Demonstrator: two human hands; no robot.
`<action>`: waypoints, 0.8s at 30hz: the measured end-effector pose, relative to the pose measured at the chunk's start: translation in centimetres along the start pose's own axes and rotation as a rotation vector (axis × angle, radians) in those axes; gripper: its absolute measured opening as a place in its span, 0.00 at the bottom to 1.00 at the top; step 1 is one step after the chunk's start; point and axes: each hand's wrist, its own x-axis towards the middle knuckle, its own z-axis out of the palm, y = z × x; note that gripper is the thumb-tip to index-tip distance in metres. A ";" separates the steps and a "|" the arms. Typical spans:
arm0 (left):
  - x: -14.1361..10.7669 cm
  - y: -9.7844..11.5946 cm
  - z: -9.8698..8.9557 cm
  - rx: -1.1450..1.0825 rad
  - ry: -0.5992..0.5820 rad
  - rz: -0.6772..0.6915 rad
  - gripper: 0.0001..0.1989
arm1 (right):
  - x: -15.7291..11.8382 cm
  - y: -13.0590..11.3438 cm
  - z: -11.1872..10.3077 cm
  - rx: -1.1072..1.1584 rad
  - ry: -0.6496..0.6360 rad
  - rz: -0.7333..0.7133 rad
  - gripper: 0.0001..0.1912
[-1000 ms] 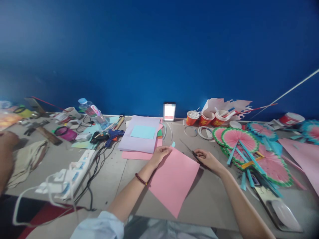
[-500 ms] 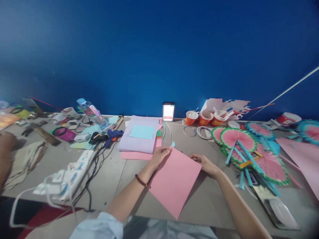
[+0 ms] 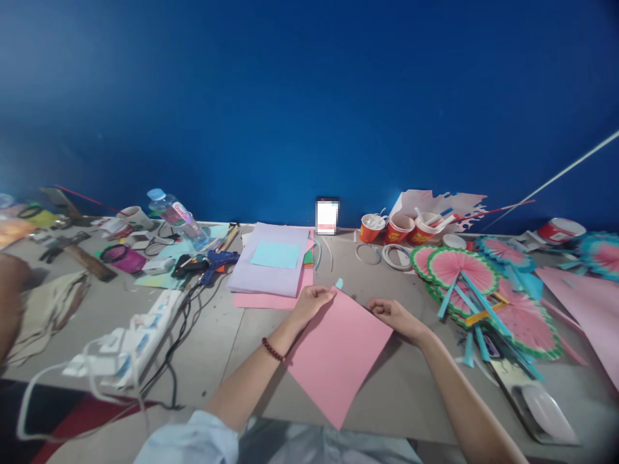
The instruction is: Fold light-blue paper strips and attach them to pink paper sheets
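A sheet of pink paper [image 3: 341, 351] is turned cornerwise in front of me, its lowest corner near the table's front edge. My left hand [image 3: 314, 303] is closed on its top corner in a pinch between thumb and fingers. A small light-blue paper piece [image 3: 339, 283] sticks up beside those fingertips. At the sheet's upper right edge, my right hand [image 3: 393, 316] has curled fingers gripping it, partly hidden by the paper. Behind my left hand lies a stack of lilac paper [image 3: 265, 281] with a light-blue sheet [image 3: 275, 255] on top.
Pink and green paper fans [image 3: 461, 270] and a white computer mouse [image 3: 546, 409] lie at right. Paper cups [image 3: 399, 230] and a phone [image 3: 327, 216] stand by the wall. To the left are a power strip [image 3: 149, 335], blue glue gun [image 3: 217, 263], bottle [image 3: 178, 216] and hammer [image 3: 82, 254].
The pink sheet has shifted and turned slightly, its lower corner moving a little left and down. More of the small blue piece shows. Both hands stay nearly in place.
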 end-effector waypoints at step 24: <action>0.2 -0.2 0.2 0.090 -0.050 0.050 0.18 | 0.3 0.1 0.3 -0.004 0.004 0.014 0.14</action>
